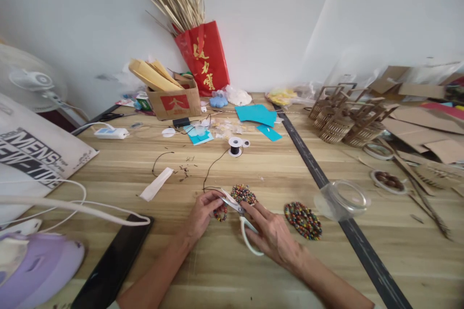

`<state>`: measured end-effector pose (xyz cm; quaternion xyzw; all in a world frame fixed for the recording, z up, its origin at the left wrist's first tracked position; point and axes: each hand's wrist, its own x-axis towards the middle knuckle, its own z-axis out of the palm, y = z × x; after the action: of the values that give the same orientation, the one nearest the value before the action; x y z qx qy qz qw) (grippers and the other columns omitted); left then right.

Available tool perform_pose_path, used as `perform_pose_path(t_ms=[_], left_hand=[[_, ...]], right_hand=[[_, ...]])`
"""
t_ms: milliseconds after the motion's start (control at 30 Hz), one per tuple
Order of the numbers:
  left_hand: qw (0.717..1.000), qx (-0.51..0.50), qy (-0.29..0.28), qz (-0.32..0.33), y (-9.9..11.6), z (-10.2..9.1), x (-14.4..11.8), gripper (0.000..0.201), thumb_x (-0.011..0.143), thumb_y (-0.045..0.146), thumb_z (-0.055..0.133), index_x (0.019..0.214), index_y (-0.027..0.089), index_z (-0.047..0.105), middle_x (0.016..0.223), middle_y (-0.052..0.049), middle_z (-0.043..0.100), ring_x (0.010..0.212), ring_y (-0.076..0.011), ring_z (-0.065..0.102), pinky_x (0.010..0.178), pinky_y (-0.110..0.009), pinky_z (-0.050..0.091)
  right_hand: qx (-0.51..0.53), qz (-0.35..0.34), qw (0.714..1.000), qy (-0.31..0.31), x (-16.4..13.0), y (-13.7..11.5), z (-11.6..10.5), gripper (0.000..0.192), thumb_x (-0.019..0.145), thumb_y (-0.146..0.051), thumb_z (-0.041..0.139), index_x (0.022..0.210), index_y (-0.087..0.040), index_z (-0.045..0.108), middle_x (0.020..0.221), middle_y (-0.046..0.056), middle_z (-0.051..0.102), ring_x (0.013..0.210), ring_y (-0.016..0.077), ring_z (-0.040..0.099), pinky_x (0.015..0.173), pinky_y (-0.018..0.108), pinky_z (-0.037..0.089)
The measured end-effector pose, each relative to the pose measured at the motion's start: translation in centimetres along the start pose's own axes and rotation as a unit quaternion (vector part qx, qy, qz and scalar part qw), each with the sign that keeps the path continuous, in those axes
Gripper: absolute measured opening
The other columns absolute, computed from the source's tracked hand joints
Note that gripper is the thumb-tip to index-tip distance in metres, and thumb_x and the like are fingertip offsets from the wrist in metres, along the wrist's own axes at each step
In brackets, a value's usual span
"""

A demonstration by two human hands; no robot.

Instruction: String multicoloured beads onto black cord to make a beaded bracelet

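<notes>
My right hand [271, 228] grips a pair of scissors [247, 232] with white handles. Their metal blades point left, reaching the fingertips of my left hand [203, 211]. That hand is closed in a pinch on a string of multicoloured beads [220, 212], which hangs below the fingers. A black cord [206, 174] runs from beside my left fingers back to a white spool [235, 147]. Just behind the scissors lies a heap of colourful beads [243, 194]. More coiled bead strings [303, 221] rest to the right of my right hand.
A clear plastic jar [342, 200] lies at the right, near a dish of brown beads [388, 181]. At left are a black slab [115, 263], a white cable [108, 215] and a purple device [41, 270]. A cardboard box [176, 104] and a red bag [213, 55] stand behind.
</notes>
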<state>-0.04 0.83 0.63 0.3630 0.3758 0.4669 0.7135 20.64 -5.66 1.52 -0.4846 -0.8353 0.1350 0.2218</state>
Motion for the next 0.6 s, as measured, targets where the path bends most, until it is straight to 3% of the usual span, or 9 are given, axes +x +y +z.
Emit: perform_pose_path(t_ms=[600], left_hand=[[0.998, 0.068, -0.009, 0.011, -0.77, -0.56, 0.05, 0.031, 0.060, 0.035, 0.083, 0.077, 0.012, 0.069, 0.059, -0.001, 0.069, 0.051, -0.0112, 0.059, 0.049, -0.020, 0.045]], right_hand=[[-0.015, -0.025, 0.999, -0.014, 0.38, -0.92, -1.04, 0.048, 0.089, -0.019, 0.056, 0.135, -0.017, 0.041, 0.100, 0.008, 0.065, 0.085, 0.0218, 0.066, 0.068, 0.030, 0.053]])
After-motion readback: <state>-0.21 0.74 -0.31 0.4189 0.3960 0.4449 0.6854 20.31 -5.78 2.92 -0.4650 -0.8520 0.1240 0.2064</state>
